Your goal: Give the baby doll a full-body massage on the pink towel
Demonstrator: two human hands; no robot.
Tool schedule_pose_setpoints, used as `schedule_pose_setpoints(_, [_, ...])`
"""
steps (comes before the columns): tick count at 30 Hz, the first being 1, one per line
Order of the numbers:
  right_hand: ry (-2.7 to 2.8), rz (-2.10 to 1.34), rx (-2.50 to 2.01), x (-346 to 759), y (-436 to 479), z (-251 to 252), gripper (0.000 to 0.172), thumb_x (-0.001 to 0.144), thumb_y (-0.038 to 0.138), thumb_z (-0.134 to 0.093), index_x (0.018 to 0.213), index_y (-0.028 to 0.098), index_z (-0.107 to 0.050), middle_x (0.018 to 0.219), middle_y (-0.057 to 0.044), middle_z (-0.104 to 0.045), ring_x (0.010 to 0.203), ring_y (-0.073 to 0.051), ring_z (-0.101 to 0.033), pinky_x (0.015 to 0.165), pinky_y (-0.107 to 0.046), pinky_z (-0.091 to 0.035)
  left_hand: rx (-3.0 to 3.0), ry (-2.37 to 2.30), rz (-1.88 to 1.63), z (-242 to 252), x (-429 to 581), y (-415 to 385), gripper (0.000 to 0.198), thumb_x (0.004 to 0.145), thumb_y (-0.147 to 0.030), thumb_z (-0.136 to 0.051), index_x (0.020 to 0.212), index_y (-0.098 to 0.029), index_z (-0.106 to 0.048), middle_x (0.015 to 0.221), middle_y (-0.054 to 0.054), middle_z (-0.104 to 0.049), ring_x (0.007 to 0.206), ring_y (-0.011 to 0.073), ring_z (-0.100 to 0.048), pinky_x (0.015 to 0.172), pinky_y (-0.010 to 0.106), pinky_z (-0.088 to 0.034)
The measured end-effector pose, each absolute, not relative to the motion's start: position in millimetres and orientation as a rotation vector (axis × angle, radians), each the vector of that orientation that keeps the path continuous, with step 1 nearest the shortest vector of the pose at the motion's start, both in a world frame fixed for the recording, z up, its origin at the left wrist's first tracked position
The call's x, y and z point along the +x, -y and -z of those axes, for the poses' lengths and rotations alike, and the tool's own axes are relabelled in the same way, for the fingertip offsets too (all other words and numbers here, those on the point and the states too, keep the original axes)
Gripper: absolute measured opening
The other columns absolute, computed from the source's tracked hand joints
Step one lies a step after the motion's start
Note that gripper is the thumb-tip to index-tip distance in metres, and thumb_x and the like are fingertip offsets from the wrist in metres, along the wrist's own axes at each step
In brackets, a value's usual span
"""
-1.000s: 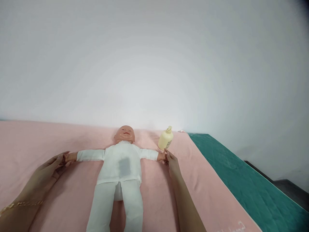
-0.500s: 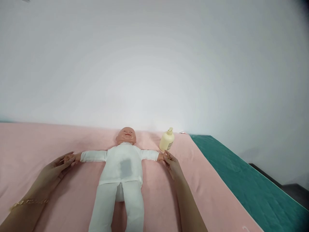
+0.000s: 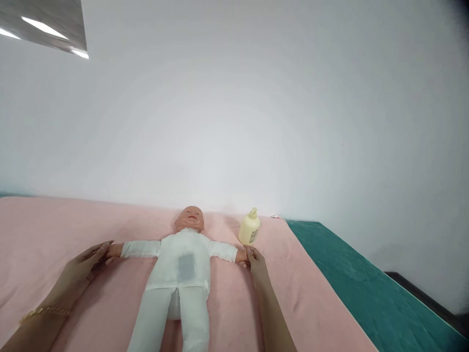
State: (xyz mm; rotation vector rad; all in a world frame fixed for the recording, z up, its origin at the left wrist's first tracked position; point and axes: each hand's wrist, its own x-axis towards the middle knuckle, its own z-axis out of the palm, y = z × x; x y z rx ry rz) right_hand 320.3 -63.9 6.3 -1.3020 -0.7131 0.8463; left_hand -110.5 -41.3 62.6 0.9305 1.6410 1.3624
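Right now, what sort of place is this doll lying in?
Maybe a baby-care practice room: the baby doll lies on a pink cloth over a green surface, with a pump bottle nearby.

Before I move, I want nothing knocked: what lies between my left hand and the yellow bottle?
In the head view, the doll lies between your left hand and the yellow bottle, on the pink cloth.

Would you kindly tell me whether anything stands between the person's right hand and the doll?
Nothing visible does: the right hand has its fingertips on the doll, at the end of its outstretched arm. The pale yellow bottle stands just beyond, on the pink cloth, not between them.
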Motion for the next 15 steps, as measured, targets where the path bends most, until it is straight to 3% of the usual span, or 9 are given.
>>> schedule_pose_setpoints(6, [0.718, -0.826, -1.316, 320.1, 61.6, 2.2, 0.037, 0.066, 0.047, -0.071, 0.088, 0.017, -0.064, 0.075, -0.002, -0.067, 0.055, -0.015, -0.064, 0.05, -0.026, -0.053, 0.713, -1.47, -1.414, -47.9, -112.9, 42.0, 0.054, 0.087, -0.034, -0.057, 0.137, -0.014, -0.05, 0.124, 0.01, -0.064, 0.102, 0.0192, -0.064, 0.076, 0.018, -0.054])
schedule_pose_setpoints(11, [0.706, -0.812, -1.306, 323.5, 60.2, 6.8, 0.037, 0.063, 0.045, -0.074, 0.085, 0.018, -0.06, 0.078, -0.003, -0.065, 0.066, -0.018, -0.066, 0.055, -0.028, -0.056, 0.905, -1.714, -1.309, -40.6, -120.3, 42.9, 0.072, 0.084, -0.035, -0.057, 0.147, -0.015, -0.03, 0.138, 0.016, -0.051, 0.096, 0.0234, -0.066, 0.073, 0.025, -0.054])
schedule_pose_setpoints(13, [0.702, -0.807, -1.307, 324.6, 60.2, 7.9, 0.039, 0.063, 0.046, -0.074, 0.087, 0.019, -0.06, 0.079, -0.004, -0.064, 0.068, -0.019, -0.066, 0.057, -0.029, -0.057, 1.044, -1.816, -1.242, -40.5, -122.8, 48.2, 0.074, 0.084, -0.04, -0.055, 0.147, -0.012, -0.028, 0.142, 0.019, -0.045, 0.091, 0.026, -0.067, 0.071, 0.029, -0.054])
schedule_pose_setpoints(15, [0.699, -0.802, -1.31, 324.8, 61.1, 8.1, 0.041, 0.062, 0.047, -0.074, 0.087, 0.018, -0.059, 0.081, -0.004, -0.064, 0.069, -0.019, -0.066, 0.059, -0.031, -0.057, 1.183, -1.834, -1.185, -39.3, -122.9, 60.3, 0.07, 0.085, -0.043, -0.052, 0.145, -0.012, -0.033, 0.136, 0.019, -0.051, 0.094, 0.0288, -0.066, 0.072, 0.031, -0.053])
